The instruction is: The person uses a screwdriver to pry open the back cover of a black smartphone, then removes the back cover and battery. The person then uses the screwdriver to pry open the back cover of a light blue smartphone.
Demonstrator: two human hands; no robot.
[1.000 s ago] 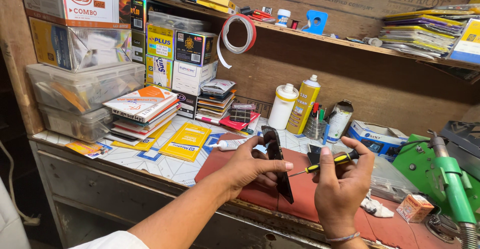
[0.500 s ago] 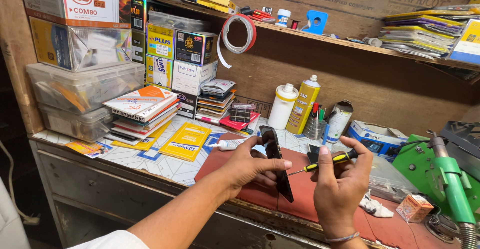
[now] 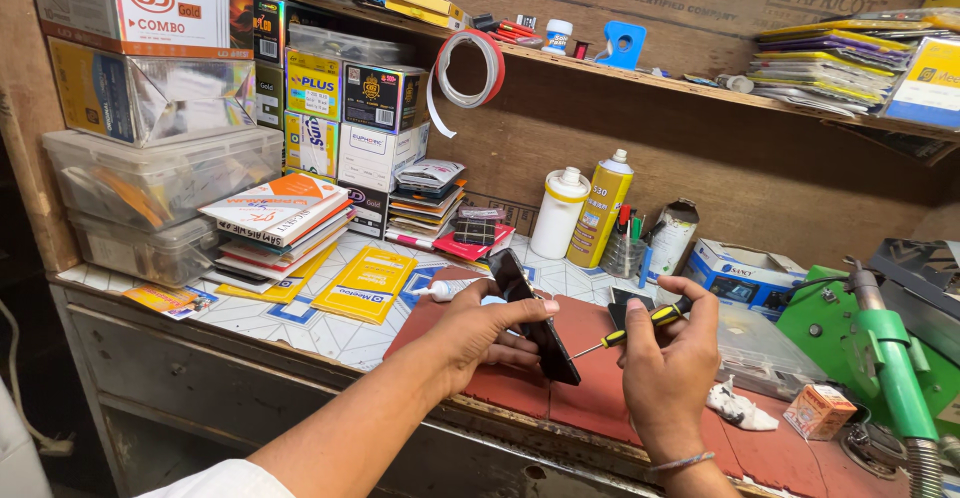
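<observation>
Cluttered bench (image 3: 300,323): boxes (image 3: 345,123), bottles (image 3: 598,210) behind phone (image 3: 533,316), screwdriver (image 3: 640,325).

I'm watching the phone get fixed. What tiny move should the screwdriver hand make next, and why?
Probably ease the screwdriver tip a little further left onto the phone. The right hand has it in its grip, aimed at the phone's lower end, tip near the edge. The left hand holds the phone tilted on edge above the red mat.

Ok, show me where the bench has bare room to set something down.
Bare patches: the red mat between the left hand and right hand, and the patterned top before the yellow packet. Crowded: the book stack, the bottles and the green machine.
</observation>
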